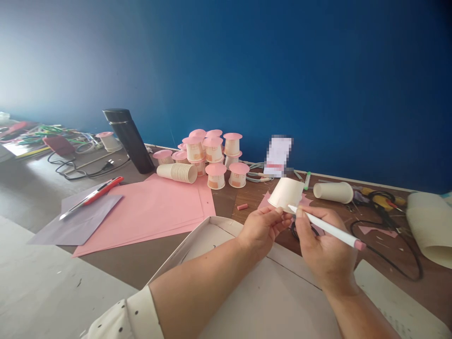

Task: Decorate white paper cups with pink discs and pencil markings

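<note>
No text, brand, number or sign can be read here. The white card point(278, 155) leaning against the blue wall is blurred out, and only a reddish band shows low on it. The paper cup point(286, 192) and the white pen point(330, 229) show plain sides with no lettering. Faint marks near the right corner of the white sheet point(406, 306) are too small to make out

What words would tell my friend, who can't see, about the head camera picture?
A left hand holds a paper cup while the right hand points a white pen at it, above a table. Behind stand small cups with pink tops, beside pink paper sheets.
</note>
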Tool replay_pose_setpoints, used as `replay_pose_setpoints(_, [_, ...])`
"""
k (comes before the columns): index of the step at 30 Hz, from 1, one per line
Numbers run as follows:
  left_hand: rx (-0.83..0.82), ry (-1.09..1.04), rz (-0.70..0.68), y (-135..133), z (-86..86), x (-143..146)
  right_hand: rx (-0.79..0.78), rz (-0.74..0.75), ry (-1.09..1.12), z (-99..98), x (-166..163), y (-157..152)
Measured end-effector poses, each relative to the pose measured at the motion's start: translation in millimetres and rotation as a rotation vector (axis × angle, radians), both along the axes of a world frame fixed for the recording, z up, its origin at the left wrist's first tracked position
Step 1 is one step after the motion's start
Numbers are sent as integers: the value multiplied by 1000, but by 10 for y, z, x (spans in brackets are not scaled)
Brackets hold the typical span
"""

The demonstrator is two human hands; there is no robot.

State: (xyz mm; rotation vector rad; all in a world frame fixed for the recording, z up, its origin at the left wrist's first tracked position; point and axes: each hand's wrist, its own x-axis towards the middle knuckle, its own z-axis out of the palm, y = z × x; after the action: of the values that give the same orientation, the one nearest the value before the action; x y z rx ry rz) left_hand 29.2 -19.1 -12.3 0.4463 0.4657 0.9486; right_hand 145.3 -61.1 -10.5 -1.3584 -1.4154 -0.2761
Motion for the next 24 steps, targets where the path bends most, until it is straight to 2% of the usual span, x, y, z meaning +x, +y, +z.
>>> replay_pose_setpoints(24, [30,-11,-12,-9,4,-7,-8,-12,-4,9,-1,-14])
